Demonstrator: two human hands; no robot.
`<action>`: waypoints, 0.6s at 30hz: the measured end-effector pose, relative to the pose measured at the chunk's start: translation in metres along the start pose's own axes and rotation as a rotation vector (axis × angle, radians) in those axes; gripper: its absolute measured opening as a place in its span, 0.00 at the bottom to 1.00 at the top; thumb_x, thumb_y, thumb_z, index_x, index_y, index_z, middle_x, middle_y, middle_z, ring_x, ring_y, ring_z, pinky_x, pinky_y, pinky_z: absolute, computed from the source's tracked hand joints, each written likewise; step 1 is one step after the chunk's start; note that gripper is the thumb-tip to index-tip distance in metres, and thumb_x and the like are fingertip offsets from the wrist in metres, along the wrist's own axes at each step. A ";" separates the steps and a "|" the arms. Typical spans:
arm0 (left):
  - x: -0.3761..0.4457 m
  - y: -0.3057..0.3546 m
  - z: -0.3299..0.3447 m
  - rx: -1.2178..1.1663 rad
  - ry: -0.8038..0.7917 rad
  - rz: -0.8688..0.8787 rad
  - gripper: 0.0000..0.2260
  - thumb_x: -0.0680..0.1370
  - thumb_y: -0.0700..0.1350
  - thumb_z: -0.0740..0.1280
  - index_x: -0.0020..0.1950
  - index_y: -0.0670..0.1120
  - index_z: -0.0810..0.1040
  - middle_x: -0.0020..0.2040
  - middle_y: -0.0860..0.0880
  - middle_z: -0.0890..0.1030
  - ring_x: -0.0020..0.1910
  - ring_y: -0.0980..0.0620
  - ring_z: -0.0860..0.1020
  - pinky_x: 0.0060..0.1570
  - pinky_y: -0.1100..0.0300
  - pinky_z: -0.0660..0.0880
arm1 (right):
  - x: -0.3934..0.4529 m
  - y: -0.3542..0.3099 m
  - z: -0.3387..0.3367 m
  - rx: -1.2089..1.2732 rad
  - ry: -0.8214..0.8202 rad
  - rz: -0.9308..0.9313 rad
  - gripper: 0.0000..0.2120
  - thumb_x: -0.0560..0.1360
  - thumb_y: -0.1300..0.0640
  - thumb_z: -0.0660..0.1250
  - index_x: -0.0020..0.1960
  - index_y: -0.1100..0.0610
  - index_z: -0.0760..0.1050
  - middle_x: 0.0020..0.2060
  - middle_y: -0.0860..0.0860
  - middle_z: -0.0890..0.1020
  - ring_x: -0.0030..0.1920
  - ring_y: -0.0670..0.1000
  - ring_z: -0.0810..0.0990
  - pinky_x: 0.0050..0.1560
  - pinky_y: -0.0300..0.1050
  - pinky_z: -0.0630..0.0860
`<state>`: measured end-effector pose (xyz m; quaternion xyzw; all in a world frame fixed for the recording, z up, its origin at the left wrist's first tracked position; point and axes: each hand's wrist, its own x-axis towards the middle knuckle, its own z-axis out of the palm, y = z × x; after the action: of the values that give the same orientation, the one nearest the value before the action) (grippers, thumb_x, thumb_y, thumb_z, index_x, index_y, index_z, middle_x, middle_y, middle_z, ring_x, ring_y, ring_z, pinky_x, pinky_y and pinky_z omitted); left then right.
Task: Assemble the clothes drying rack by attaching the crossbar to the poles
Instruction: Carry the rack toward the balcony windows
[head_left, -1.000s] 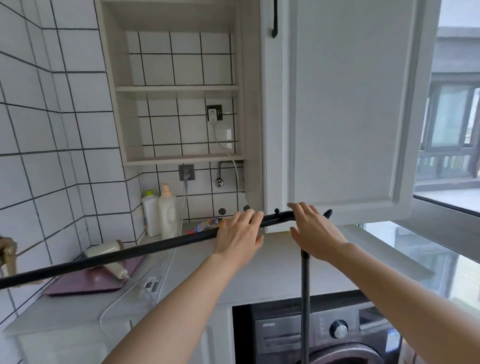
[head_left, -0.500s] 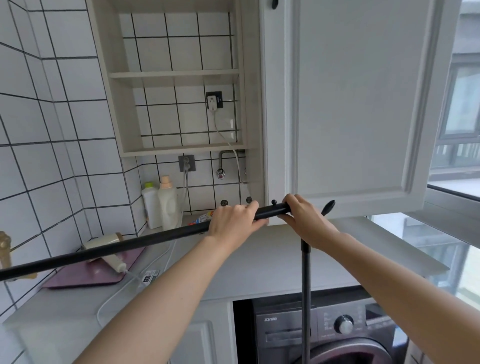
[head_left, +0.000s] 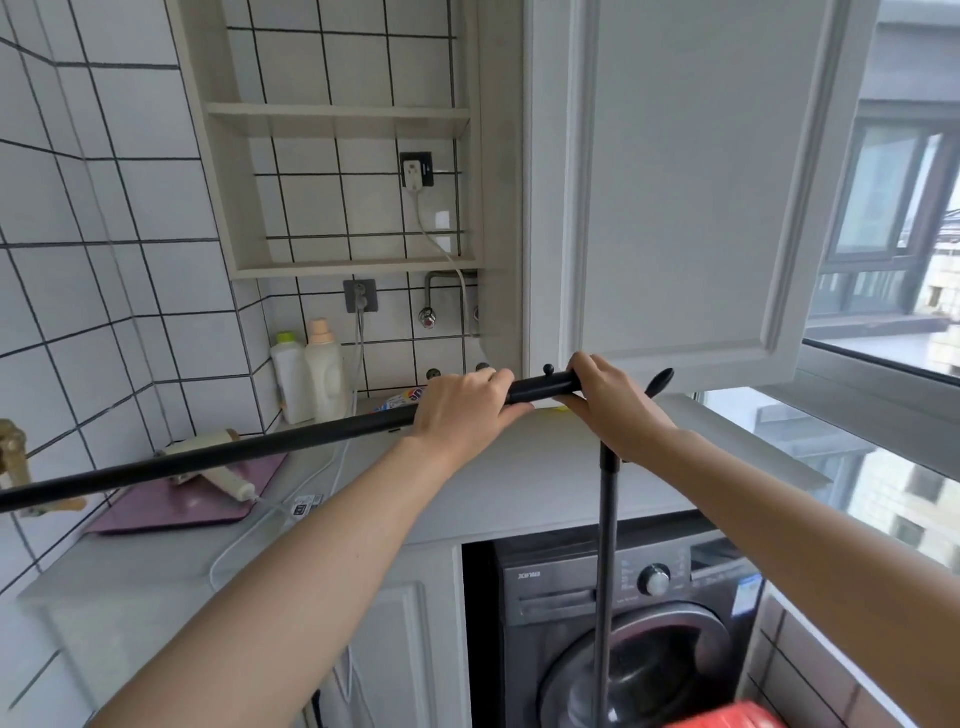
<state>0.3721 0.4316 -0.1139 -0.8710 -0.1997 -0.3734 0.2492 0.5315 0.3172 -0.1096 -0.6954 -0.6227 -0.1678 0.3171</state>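
Observation:
A long black crossbar (head_left: 249, 451) runs from the left edge up to the middle of the view. My left hand (head_left: 462, 410) is wrapped around it near its right end. My right hand (head_left: 610, 410) grips the bar's end, right over the top of a black upright pole (head_left: 605, 597) that rises from below. The joint between bar and pole is hidden under my right hand. A small black knob (head_left: 548, 370) sticks up from the bar between my hands, and a black hook tip (head_left: 660, 382) pokes out past my right hand.
A white cabinet door (head_left: 675, 182) hangs just above my hands. Below are a grey countertop (head_left: 519, 483) with two detergent bottles (head_left: 309, 376), a purple board (head_left: 182, 506) and a white cable, and a dark washing machine (head_left: 649, 623). A brass fitting (head_left: 13, 457) sits on the left tiled wall.
My left hand has closed around the bar from a looser hold, and my right hand has settled onto the bar's end above the pole. The view has tilted slightly.

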 end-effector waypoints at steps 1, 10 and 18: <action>-0.005 0.001 -0.008 -0.008 0.011 0.015 0.18 0.76 0.60 0.64 0.48 0.44 0.77 0.35 0.48 0.81 0.30 0.45 0.79 0.25 0.57 0.71 | -0.006 -0.008 -0.004 -0.004 0.002 0.004 0.11 0.78 0.55 0.65 0.44 0.60 0.65 0.40 0.60 0.76 0.36 0.61 0.73 0.36 0.54 0.71; -0.047 0.015 -0.082 -0.051 0.113 0.085 0.17 0.77 0.58 0.62 0.47 0.44 0.75 0.34 0.48 0.80 0.28 0.44 0.78 0.25 0.57 0.70 | -0.068 -0.071 -0.049 -0.078 0.084 0.055 0.11 0.78 0.55 0.64 0.47 0.62 0.66 0.41 0.60 0.74 0.36 0.60 0.72 0.36 0.56 0.74; -0.075 0.055 -0.151 -0.059 0.183 0.226 0.17 0.74 0.57 0.69 0.42 0.42 0.76 0.26 0.48 0.77 0.20 0.45 0.75 0.22 0.62 0.63 | -0.143 -0.111 -0.104 -0.187 0.110 0.112 0.12 0.77 0.55 0.65 0.47 0.61 0.65 0.40 0.60 0.76 0.33 0.58 0.71 0.33 0.54 0.74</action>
<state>0.2699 0.2880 -0.0955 -0.8572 -0.0655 -0.4265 0.2812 0.4166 0.1442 -0.0965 -0.7454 -0.5461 -0.2448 0.2934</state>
